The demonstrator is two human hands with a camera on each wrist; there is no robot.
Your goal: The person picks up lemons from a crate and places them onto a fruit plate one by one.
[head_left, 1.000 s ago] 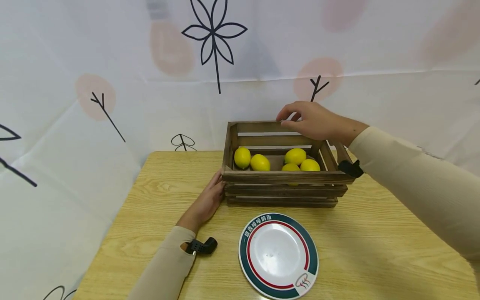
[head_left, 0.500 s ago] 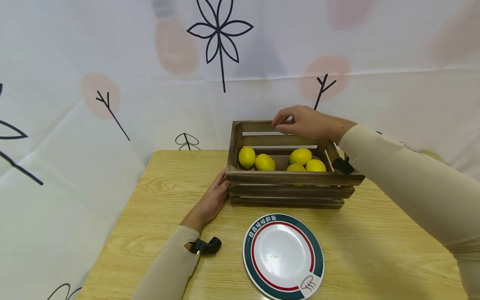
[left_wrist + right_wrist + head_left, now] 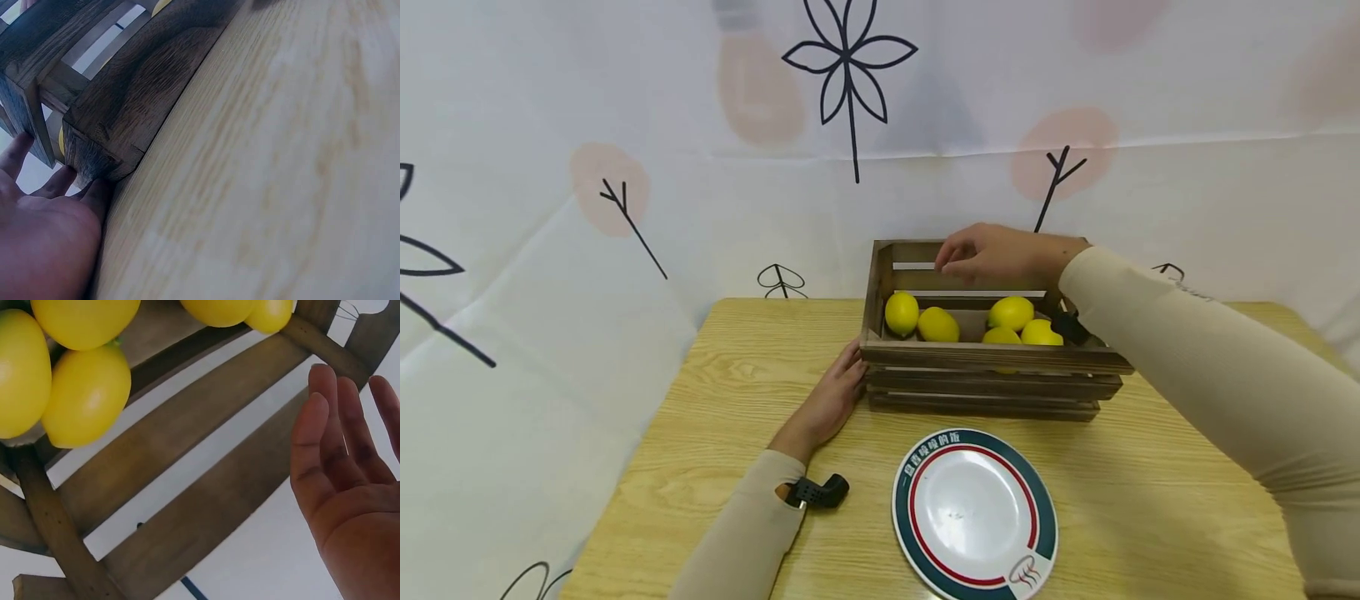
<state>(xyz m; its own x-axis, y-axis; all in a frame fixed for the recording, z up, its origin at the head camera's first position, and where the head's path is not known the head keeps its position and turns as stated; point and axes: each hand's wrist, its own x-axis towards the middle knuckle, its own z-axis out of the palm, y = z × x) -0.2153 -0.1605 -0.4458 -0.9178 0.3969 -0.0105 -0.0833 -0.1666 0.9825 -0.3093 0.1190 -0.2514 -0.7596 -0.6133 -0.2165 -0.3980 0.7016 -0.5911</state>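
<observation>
A dark slatted wooden crate [image 3: 992, 357] stands on the table with several yellow lemons [image 3: 938, 325] inside. My left hand [image 3: 829, 402] rests against the crate's left end; in the left wrist view its extended fingertips [image 3: 62, 178] touch the wood near the lower corner. Over the crate's back half hovers my right hand [image 3: 1000, 252], palm down, fingers loosely bent and holding nothing. The right wrist view shows that hand [image 3: 356, 494] beside the crate's back slats, apart from the lemons [image 3: 90, 394]. In front of the crate lies a round white plate [image 3: 973, 517] with a green-and-red rim.
The wood-grain table [image 3: 760, 358] reaches back to a pale cloth [image 3: 685, 100] printed with line-drawn plants and pink patches. A black strap device [image 3: 822, 492] sits on the left wrist, another [image 3: 1070, 327] on the right.
My right hand has moved left and down over the crate, toward the lemons. The left hand keeps its place at the crate's end. The whole view has shifted slightly.
</observation>
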